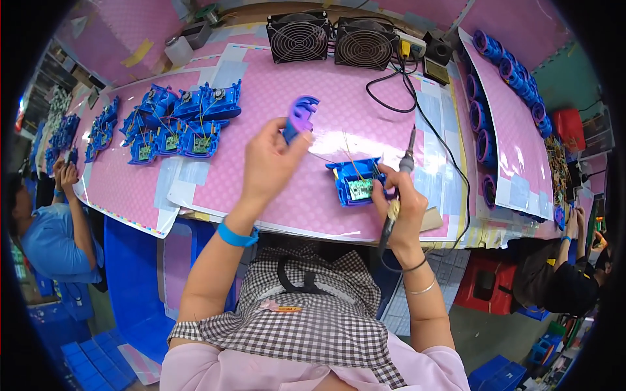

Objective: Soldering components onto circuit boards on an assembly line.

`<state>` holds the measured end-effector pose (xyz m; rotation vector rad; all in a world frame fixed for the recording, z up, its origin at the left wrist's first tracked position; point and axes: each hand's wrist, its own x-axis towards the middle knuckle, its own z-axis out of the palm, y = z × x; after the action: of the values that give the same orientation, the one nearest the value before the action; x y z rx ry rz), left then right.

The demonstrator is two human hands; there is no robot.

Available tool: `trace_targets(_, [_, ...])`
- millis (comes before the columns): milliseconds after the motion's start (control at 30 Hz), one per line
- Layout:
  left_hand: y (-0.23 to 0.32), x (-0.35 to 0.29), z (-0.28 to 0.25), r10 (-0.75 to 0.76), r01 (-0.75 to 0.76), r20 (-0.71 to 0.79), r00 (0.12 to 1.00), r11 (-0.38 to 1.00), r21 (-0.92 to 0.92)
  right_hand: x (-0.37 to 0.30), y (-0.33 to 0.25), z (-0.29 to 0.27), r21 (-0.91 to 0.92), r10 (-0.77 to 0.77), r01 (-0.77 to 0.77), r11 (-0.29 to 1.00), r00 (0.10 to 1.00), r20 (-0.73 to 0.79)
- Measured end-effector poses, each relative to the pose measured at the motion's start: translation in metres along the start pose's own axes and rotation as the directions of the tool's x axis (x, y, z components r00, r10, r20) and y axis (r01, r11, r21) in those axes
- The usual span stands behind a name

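My left hand (270, 159) is closed round a curved blue plastic shell (303, 114), lifted over the pink-covered table, its upper part looking purple in the light. In my right hand (407, 205) is a soldering iron (407, 161), its tip pointing up and away from me. The thumb and fingers of that hand also reach the right edge of a blue plastic housing (340, 189). Inside this housing sits a green circuit board (360, 189). Thin wires rise from it, and one runs toward the shell in my left hand.
Several blue housings with boards and wires (173, 143) stand at the left. Two black fans (298, 39) line the back. A black cord (450, 140) loops down the right side, beside a raised sheet (505, 137) with blue rings around it. Co-workers sit at both sides.
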<state>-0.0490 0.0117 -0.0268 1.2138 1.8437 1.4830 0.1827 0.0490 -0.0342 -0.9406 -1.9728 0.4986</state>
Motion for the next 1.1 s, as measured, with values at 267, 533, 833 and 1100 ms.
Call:
trace_targets(267, [-0.018,0.05,-0.012,-0.291,0.313,0.163,0.943,0.941,-0.132,-0.038,-0.041,0.033,0.16,-0.056,0.038,0.986,0.993,0.109])
trace_targets(533, [0.011,-0.055,-0.076,-0.041,0.083,-0.118,0.992,0.922,0.378,0.032,0.005,0.02,0.133,-0.214,0.201,0.971,0.972,0.095])
trace_targets(833, [0.001,-0.069,-0.026,0.09,-0.134,0.112,0.99,0.86,0.492,0.052,0.024,0.04,0.061,-0.277,0.27,0.961,0.922,0.271])
trace_targets(1100, [0.025,-0.029,-0.067,-0.27,0.305,0.165,0.949,0.921,-0.243,-0.002,-0.022,-0.024,0.287,-0.073,0.039,0.957,0.991,0.11])
